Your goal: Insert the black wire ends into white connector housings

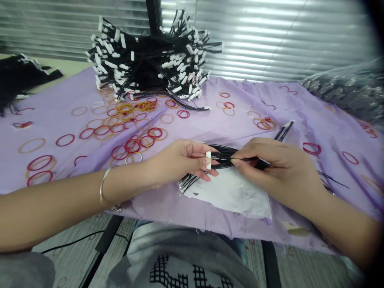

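Black wires [222, 150] fan out between the two hands, just above a sheet of white paper [231, 196] lying near the front edge of a lilac cloth [192, 128]. The left hand [180, 162] is curled, its fingertips pressed against a small white connector [208, 160] at the wires' ends. The right hand [277, 170] pinches the wires between thumb and forefinger, right beside that connector, its other fingers folded under. A silver bangle [103, 188] circles the left wrist. Red and orange rubber bands [132, 146] lie scattered over the cloth, thickest on its left half. At the far edge, a big sheaf of white-tipped black wires [147, 60] stands heaped, and a second black bundle [18, 80] lies off the far left corner. A plastic bag [345, 90] sits at the far right corner.
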{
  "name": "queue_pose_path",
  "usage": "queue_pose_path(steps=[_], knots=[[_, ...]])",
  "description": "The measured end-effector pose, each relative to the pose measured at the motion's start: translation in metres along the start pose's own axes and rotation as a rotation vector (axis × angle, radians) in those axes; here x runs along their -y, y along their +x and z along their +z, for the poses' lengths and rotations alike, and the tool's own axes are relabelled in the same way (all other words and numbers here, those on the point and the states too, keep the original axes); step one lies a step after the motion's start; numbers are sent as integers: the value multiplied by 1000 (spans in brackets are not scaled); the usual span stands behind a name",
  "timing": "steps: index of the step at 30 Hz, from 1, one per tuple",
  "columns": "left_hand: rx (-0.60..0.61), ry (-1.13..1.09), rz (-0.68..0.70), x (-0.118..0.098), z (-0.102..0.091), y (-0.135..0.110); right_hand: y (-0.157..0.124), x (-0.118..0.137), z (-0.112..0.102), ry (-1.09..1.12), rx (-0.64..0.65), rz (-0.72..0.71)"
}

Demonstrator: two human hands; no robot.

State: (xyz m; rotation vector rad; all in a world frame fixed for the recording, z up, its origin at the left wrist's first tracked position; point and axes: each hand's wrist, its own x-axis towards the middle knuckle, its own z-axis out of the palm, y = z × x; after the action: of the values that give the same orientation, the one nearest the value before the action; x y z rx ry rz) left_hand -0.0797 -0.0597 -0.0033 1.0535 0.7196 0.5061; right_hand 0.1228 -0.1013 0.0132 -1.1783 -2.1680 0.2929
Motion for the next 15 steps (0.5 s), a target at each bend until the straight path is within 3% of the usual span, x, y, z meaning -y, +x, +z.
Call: queue_pose_path(steps=[15], knots=[[5,2,-14,0,0,2,3,0,7,29,92,116]])
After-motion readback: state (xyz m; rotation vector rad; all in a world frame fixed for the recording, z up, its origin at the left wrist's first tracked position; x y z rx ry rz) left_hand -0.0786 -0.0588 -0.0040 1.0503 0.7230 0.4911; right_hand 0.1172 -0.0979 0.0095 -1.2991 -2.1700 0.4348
